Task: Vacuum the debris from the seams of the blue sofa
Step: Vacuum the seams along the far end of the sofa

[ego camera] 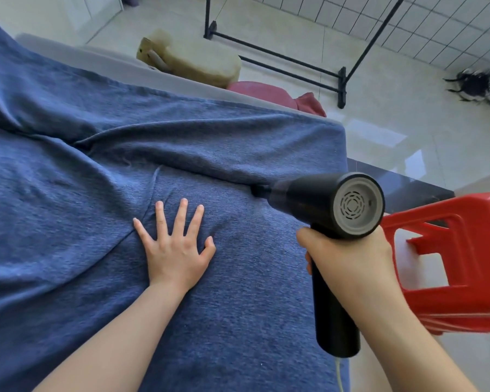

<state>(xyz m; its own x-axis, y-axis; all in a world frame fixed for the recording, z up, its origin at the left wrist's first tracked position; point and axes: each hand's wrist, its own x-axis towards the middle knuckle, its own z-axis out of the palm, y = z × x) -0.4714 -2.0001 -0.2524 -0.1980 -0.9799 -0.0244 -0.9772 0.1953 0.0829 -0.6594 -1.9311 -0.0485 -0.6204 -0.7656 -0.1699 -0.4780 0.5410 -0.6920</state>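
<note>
While our left hand presses the blue sofa with fingers spread, our right hand clamped round the vacuum, nozzle in the seam

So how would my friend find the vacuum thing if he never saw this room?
Start at the big blue sofa filling most of the view and go to its right end, beside the red plastic stool. There the right hand grips a black handheld vacuum, nozzle poked into the seam. It is the only black gadget here, with a round grey vented back.

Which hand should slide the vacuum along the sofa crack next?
The right hand: it already grips the black vacuum, whose nozzle sits at the blue sofa seam. The left hand lies flat, pressing the cushion.
</note>
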